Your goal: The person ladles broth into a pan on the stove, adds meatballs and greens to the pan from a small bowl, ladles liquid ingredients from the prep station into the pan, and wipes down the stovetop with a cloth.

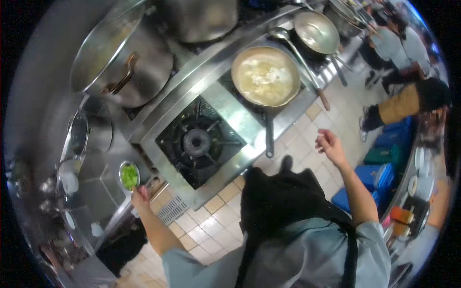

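Note:
My left hand (139, 197) grips the edge of a small metal bowl (121, 180) filled with chopped green pieces (129, 175), above the counter left of the stove. My right hand (331, 146) hangs in the air over the floor, fingers loosely curled and apart, with nothing in it. Nearest to it is a frying pan (236, 77) on the stove, its dark handle (269, 137) pointing toward me. Pale, bubbling liquid with whitish lumps (265, 77) fills that pan. Beside the pan, a ladle (307, 67) with a wooden handle end lies across the stove.
A bare burner (196, 142) sits left of the pan. Behind it stand large stockpots (146, 74). Another pan (314, 30) rests farther right. People (403, 98) stand on the tiled floor at right, near blue bins (372, 177) and stacked plates (425, 185).

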A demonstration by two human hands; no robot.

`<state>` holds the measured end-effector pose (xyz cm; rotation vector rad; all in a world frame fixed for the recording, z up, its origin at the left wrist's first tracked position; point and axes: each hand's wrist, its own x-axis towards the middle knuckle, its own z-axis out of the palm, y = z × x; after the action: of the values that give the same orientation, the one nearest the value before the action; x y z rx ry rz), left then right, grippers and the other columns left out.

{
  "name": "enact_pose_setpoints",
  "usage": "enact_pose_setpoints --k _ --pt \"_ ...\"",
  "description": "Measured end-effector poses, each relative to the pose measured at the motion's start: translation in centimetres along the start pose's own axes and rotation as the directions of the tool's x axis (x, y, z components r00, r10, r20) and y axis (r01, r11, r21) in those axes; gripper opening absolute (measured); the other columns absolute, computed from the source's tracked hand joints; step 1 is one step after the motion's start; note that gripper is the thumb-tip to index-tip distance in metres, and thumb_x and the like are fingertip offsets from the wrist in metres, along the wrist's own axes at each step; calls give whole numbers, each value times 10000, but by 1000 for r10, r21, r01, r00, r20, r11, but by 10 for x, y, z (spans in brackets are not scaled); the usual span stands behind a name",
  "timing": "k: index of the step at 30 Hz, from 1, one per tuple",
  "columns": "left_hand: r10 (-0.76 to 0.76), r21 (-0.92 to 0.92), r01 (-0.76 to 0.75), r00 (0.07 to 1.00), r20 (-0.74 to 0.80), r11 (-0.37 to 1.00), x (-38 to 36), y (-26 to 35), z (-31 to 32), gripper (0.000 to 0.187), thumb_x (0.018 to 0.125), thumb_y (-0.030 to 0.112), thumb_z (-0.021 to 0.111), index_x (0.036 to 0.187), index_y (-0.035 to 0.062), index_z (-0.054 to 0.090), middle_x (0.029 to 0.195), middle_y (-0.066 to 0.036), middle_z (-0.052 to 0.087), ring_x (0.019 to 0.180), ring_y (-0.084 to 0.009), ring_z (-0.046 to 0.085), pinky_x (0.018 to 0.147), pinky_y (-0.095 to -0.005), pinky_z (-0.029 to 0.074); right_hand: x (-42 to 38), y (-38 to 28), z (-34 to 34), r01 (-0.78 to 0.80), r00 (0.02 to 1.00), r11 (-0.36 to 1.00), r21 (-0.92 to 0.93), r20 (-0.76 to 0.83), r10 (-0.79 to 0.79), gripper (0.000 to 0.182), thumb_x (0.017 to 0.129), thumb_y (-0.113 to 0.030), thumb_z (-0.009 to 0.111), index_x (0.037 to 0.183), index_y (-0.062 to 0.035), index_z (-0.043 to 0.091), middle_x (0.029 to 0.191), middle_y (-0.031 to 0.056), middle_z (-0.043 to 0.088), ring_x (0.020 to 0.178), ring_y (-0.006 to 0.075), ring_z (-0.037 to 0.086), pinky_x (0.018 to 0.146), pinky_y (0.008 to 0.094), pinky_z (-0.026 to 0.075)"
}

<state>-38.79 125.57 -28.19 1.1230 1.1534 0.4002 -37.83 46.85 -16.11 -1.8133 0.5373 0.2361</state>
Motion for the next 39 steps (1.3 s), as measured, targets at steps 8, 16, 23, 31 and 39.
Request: enact_pose_setpoints --k 8,16,23,31,39 --pt "225 272 -160 948 -227 949 -111 26 2 709 828 566 708 1253 55 460 1050 -105 591 885 -223 578 672 -353 469 68 -15 -42 303 899 834 -460 -151 -411 412 894 -119 639 1266 3 508 1002 138 615 926 235 625 802 358 513" --pt "145 371 -167 986 88 913 -297 -74 42 516 953 483 585 1210 37 537 985 -81 607 826 -170 603 642 -265 495 195 41 -94 352 817 637 -685 -107 -567 623 819 -116 697 1372 -37 421 1211 259 566 1156 397 526 981 462 441" --pt "123 454 -304 915 385 838 -427 -121 166 462 966 332 609 1266 -11 536 994 -98 634 878 -172 632 708 -293 529 235 74 -105 271 951 862 -429 -19 -308 528 821 -126 645 1290 39 464 1089 264 595 1023 399 595 916 433 465" --pt "75 520 -697 630 773 495 -463 -125 315 608 890 336 694 1343 -3 472 1050 -199 673 936 -266 670 794 -363 532 188 30 -73 158 987 964 215 -39 -153 264 828 -134 585 1039 24 605 800 40 577 681 124 535 614 271 433" --pt "-89 508 -827 502 860 242 -427 -149 324 553 923 283 563 1322 -68 410 1113 -335 608 1027 -476 605 886 -486 479 64 19 -71 167 985 983 80 -63 -163 508 807 -98 581 1297 35 555 1160 138 671 869 169 643 775 297 529"
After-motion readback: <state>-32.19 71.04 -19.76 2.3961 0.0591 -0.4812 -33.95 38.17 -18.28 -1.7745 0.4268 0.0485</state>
